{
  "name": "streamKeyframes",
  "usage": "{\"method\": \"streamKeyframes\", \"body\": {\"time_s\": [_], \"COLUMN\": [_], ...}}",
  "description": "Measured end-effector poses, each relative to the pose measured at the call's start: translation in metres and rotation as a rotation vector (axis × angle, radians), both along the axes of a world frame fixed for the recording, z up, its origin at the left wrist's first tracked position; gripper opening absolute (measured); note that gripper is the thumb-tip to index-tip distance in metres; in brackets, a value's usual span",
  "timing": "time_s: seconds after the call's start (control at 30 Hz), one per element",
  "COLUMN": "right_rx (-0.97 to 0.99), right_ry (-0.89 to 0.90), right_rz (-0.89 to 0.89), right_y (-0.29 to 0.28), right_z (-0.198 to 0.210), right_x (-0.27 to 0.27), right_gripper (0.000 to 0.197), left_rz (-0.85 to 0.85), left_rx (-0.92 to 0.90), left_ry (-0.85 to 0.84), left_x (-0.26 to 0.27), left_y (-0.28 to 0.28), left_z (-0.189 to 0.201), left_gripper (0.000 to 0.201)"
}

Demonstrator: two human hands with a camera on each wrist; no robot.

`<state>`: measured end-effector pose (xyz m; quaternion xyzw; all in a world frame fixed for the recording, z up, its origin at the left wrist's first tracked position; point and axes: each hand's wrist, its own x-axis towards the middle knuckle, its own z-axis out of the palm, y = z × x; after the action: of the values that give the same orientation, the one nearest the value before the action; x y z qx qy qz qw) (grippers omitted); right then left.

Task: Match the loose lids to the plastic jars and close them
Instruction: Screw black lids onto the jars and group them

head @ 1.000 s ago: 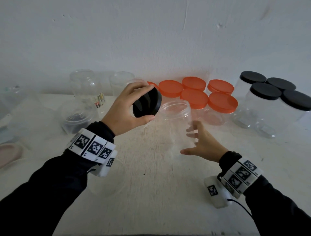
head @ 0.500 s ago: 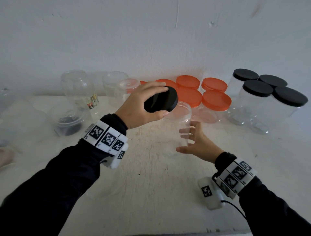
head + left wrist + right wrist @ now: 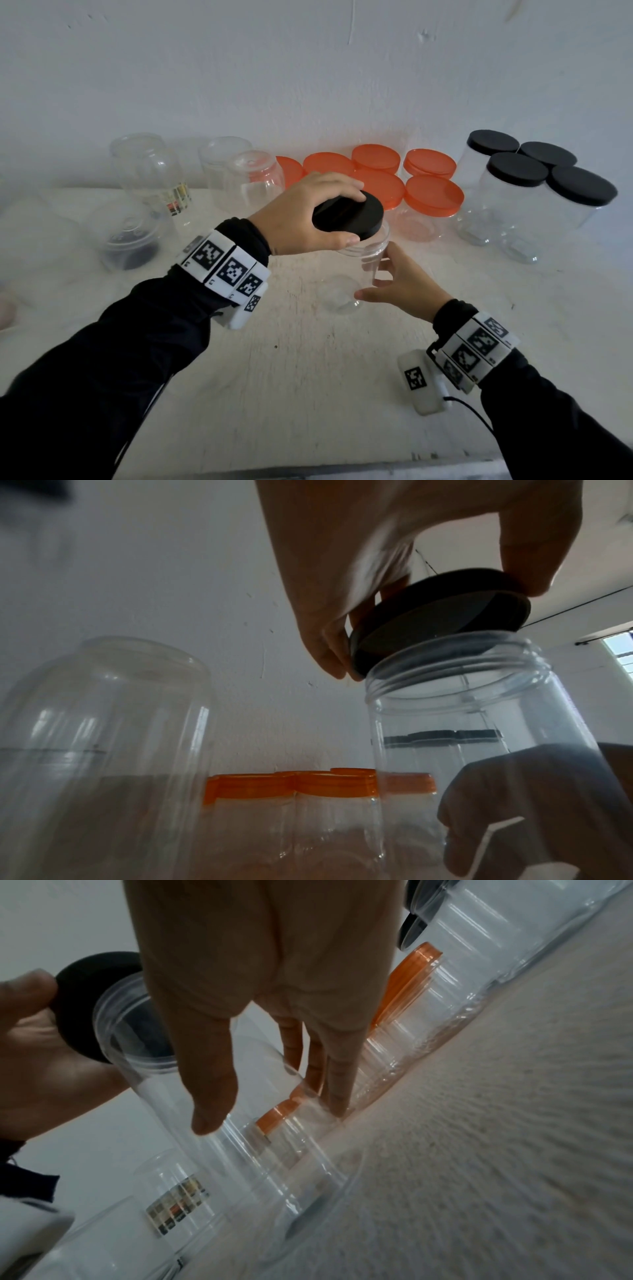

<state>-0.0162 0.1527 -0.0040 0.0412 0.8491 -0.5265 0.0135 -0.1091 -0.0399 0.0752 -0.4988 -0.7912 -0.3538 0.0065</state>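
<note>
Left hand clamped on round black plastic lid, tilted over mouth of clear plastic jar, mid-counter. Right hand wraps jar's side, fingers lightly bent. Risk: lid lands skewed, threads cross, jams. Light jar may twist, tip.

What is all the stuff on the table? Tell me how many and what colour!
Black lid: one, black, tilted on the mouth of the open jar.
Open jar: one, clear, middle of the table.
Orange-lidded jars: at least six, by the wall.
Black-lidded jars: four, far right.
Lidless clear jars: several, far left, some upside down; exact count unclear.
Left hand: grips the black lid.
Right hand: fingers on the open jar's side.
</note>
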Motion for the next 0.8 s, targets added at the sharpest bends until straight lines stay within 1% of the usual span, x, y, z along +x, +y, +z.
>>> {"method": "streamKeyframes", "body": {"time_s": [0.2,0.47,0.6,0.67,0.7,0.73,0.8], "right_rx": [0.005,0.014,0.055,0.123,0.163,0.193,0.215], "right_ry": [0.005,0.005,-0.016,-0.070,-0.088,-0.090,-0.045], "right_rz": [0.002,0.013,0.038,0.107,0.144,0.165,0.165], "right_y": [0.000,-0.001,-0.001,0.004,0.008,0.012,0.019], "right_z": [0.000,0.000,0.003,0.010,0.017,0.026,0.054], "right_x": [0.001,0.000,0.000,0.000,-0.001,-0.002,-0.003], "right_gripper": [0.067,0.068,0.069,0.075,0.083,0.091,0.104], "left_rz": [-0.011,-0.011,-0.012,-0.009,-0.003,0.008,0.034], "left_rx": [-0.038,-0.044,-0.048,-0.021,0.008,0.043,0.101], "left_ry": [0.026,-0.018,-0.053,-0.080,-0.116,-0.175,-0.343], "left_x": [0.001,0.001,0.004,0.005,0.006,0.007,0.010], "left_y": [0.010,0.012,0.012,0.011,0.009,0.007,0.003], "left_z": [-0.006,-0.010,-0.012,-0.014,-0.016,-0.019,-0.028], "left_gripper": [0.062,0.065,0.067,0.075,0.081,0.088,0.101]}}
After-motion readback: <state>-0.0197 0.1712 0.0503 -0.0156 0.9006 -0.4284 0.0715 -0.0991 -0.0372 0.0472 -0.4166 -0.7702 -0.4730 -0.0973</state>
